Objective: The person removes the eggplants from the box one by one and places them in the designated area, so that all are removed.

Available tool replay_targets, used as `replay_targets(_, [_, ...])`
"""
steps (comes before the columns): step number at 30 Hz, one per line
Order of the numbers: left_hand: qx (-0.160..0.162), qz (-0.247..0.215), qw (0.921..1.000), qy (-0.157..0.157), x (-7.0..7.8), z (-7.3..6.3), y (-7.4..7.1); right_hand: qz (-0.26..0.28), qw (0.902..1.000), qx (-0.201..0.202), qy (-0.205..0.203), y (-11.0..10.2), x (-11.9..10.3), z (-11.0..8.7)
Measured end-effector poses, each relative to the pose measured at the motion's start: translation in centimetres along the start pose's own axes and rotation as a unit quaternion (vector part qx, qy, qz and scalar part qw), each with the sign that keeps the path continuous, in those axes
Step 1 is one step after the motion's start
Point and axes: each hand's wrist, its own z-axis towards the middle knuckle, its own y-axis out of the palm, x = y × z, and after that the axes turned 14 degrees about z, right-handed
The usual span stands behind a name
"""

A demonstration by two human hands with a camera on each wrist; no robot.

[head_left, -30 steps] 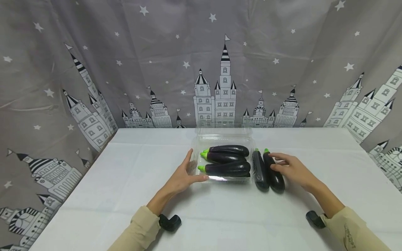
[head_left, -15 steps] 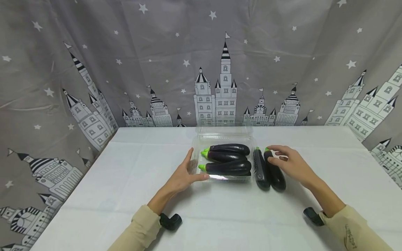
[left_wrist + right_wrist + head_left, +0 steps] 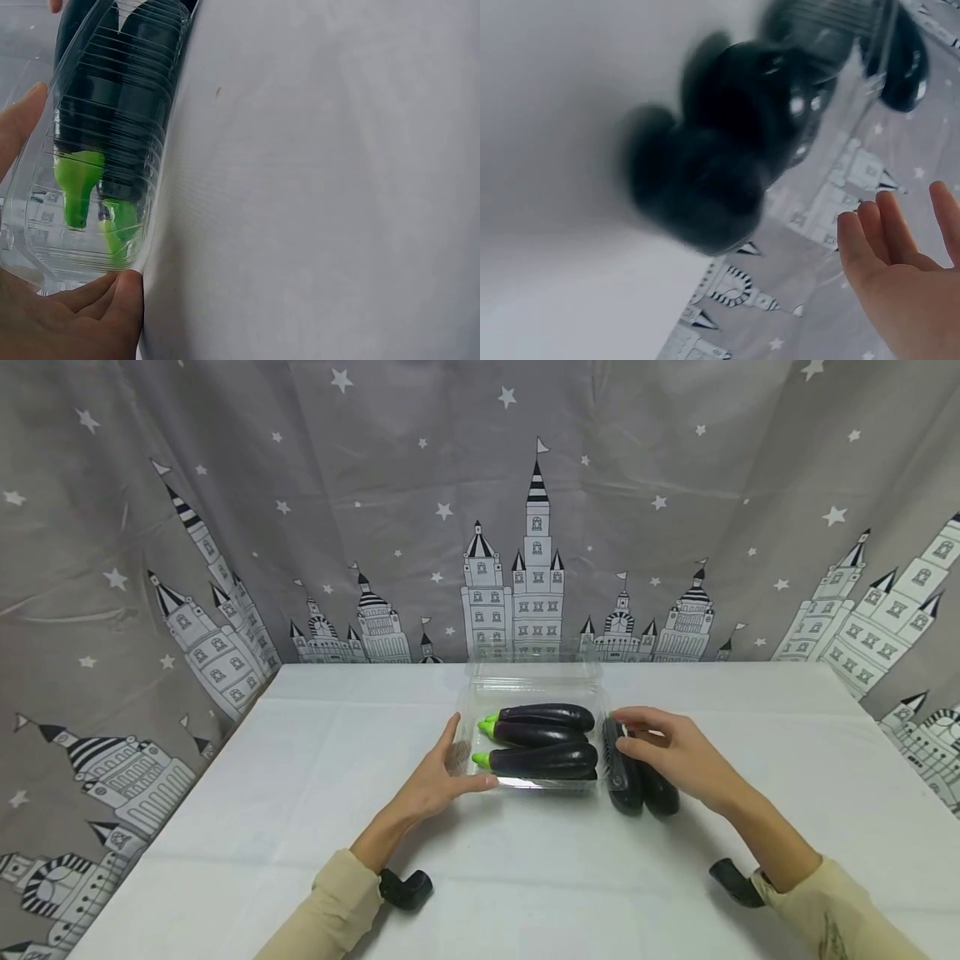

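Observation:
In the head view, a clear plastic clamshell box (image 3: 465,760) with its lid (image 3: 532,672) raised holds several dark, glossy eggplants (image 3: 542,761) with bright green stems. My left hand (image 3: 431,785) grips the box's left front corner, thumb along the front rim; the left wrist view shows fingertips (image 3: 127,289) against the lower corner. Right of the box, two more eggplants (image 3: 624,781) lie side by side on the table. Over their far ends is my right hand (image 3: 678,756), thumb and fingers spread around the top of the nearer-to-box one. Its green stem is hidden.
A white cloth covers the table (image 3: 525,885). Behind it hangs a grey curtain (image 3: 405,485) printed with castles and stars. The raised lid stands close to the table's far edge. A black wrist camera (image 3: 405,891) sits under each sleeve.
My right hand has shifted left, from the outer loose eggplant to the one beside the box. The left hand, the box and the eggplants have stayed put.

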Motion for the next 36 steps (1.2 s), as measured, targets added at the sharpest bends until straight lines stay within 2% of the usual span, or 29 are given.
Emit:
replay_targets(9, [0.001,-0.001,1.0000,0.001,-0.2,0.0,0.0,0.007,0.9996,-0.027,-0.006,1.5,-0.9,0.3])
replay_targets(20, [0.001,0.000,1.0000,0.001,-0.3,0.1,0.0,-0.005,0.9980,-0.063,-0.005,2.9,-0.2,1.1])
replay_targets(30, [0.003,-0.002,1.0000,-0.001,-0.3,0.0,0.1,-0.023,0.9960,-0.080,-0.032,3.9,-0.4,1.9])
replay_targets(36, [0.004,0.001,1.0000,0.000,-0.3,0.0,0.1,-0.029,0.9959,-0.080,-0.032,4.6,-1.1,2.2])
